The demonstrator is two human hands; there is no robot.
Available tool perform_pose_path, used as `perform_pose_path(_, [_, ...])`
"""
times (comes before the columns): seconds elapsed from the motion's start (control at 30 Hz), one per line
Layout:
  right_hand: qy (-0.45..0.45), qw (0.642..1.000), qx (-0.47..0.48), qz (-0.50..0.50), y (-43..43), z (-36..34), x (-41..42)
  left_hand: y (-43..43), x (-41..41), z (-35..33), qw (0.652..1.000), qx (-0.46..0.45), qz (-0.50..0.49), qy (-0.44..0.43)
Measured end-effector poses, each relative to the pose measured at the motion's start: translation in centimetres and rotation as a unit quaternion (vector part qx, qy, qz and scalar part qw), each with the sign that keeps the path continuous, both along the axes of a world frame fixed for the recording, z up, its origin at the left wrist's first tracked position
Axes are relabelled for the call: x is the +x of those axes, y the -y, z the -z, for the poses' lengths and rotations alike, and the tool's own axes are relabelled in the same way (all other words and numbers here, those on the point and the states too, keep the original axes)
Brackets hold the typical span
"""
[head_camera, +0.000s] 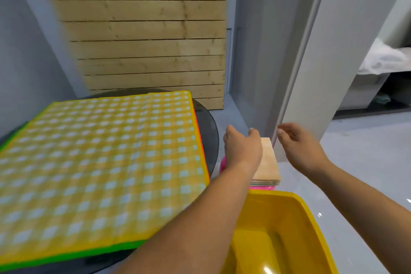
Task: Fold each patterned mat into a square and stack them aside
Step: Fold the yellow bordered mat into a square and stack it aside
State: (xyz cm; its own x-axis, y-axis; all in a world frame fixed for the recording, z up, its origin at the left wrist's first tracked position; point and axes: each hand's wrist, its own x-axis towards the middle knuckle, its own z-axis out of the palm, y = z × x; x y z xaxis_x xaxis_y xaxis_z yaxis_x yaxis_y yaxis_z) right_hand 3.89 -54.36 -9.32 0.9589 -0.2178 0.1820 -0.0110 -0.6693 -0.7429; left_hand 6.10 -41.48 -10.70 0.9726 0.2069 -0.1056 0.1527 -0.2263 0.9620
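Yellow tub (289,229) sits closest to you, under both forearms. Beyond it your left grip (243,149) hangs over the folded stack (270,162) on the pink stool (223,165), fingers loosely curved and holding nothing; I cannot tell whether it touches the stack. Your right grip (298,147), just right of the stack, is relaxed and empty. To the left of your left grip, which is the nearer one, the checked mat (100,158) lies spread on the dark surface (211,131). Reach left for it.
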Motion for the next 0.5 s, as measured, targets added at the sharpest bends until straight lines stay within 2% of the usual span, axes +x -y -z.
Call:
perform_pose_path(0.13, [0.045, 0.997, -0.019, -0.061, -5.8, -4.9, -2.0, -7.4, -1.9, -5.5, 0.998, -0.022, 0.032, 0.049])
perform_pose_path(0.27, [0.032, 0.984, -0.034, -0.173, -13.5, -7.7, -4.3, -17.4, -4.9, -6.7, 0.996, 0.035, 0.042, 0.068])
perform_pose_path(0.4, [0.010, 0.950, -0.110, -0.291, -21.1, -7.6, -6.3, -27.7, -8.9, -4.9, 0.976, 0.181, 0.100, 0.068])
perform_pose_path(0.5, [-0.004, 0.923, -0.167, -0.346, -25.2, -5.8, -7.5, -34.2, -12.1, -4.0, 0.917, 0.359, 0.158, 0.067])
